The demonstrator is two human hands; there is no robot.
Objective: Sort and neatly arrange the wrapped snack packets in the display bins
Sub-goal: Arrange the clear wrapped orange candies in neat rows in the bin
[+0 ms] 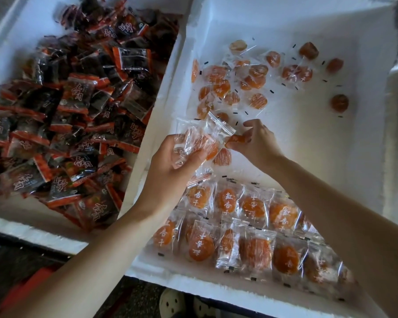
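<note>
My left hand (170, 166) grips a small stack of clear-wrapped orange apricot packets (201, 137) above the right white foam bin (331, 138). My right hand (256, 140) pinches one more orange packet (236, 139) right beside that stack. Neat overlapping rows of the same packets (251, 228) lie along the bin's near side. Several loose packets (244, 79) are scattered toward the far side of the bin floor.
The left foam bin (16, 31) is piled with dark red-and-black snack packets (74, 125) in disorder. A white foam wall (161, 106) separates the two bins. Dark floor and a spotted shoe (172, 304) show below the near edge.
</note>
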